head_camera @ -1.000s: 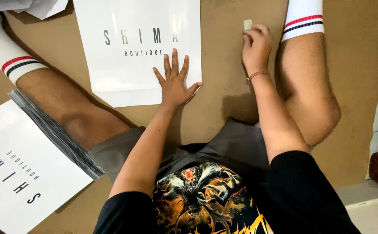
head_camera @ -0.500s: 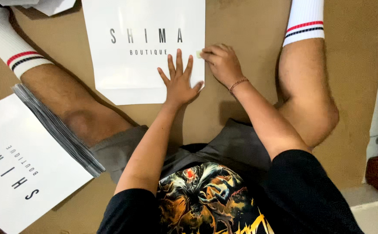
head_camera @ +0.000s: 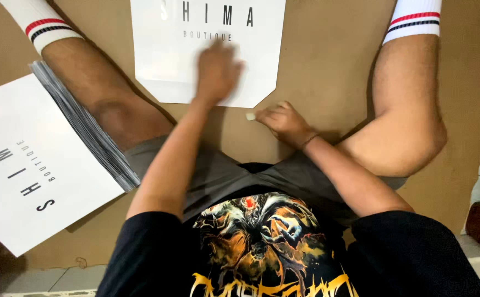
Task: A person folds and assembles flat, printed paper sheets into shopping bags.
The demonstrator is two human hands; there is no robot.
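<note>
A flat white paper bag [head_camera: 207, 49] with dark lettering lies on brown cardboard [head_camera: 328, 66] between my spread legs. My left hand [head_camera: 218, 71] presses flat on the bag's lower part and is blurred by motion. My right hand [head_camera: 284, 122] rests on the cardboard just below the bag's lower right corner, fingers curled around a small pale piece [head_camera: 250, 116] that sticks out at its fingertips. A thin bracelet circles that wrist.
A thick stack of the same white bags [head_camera: 36, 165] lies at the left, leaning against my left leg [head_camera: 102, 99]. My right leg [head_camera: 405, 110] bends at the right. A tiled floor edge [head_camera: 64, 278] shows below the cardboard.
My right hand has drawn back from the bag's right edge to the cardboard below its corner, carrying the small pale piece. My left hand slid further onto the bag. The camera moved closer.
</note>
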